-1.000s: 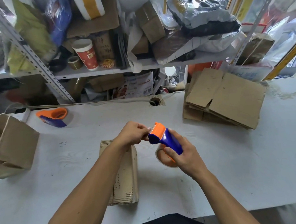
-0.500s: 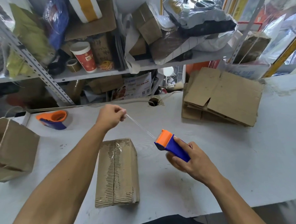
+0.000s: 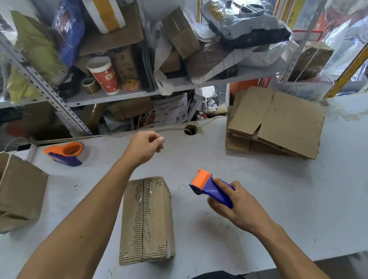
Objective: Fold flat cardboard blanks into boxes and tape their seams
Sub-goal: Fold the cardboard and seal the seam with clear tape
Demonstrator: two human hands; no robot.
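Folded brown box [image 3: 145, 219] lies flat on the white counter [image 3: 289, 208], lower centre of frame, corrugated ribs exposed along both flaps, clear tape shining over the centre seam. Right hand [image 3: 238, 203] grips a blue-and-orange tape dispenser [image 3: 211, 188] just right of the box. Left hand [image 3: 145, 147] is raised above the box's far end, fingers curled with thumb to fingertips; any tape between them can't be made out. Stack of flat blanks [image 3: 284, 121] sits upper right.
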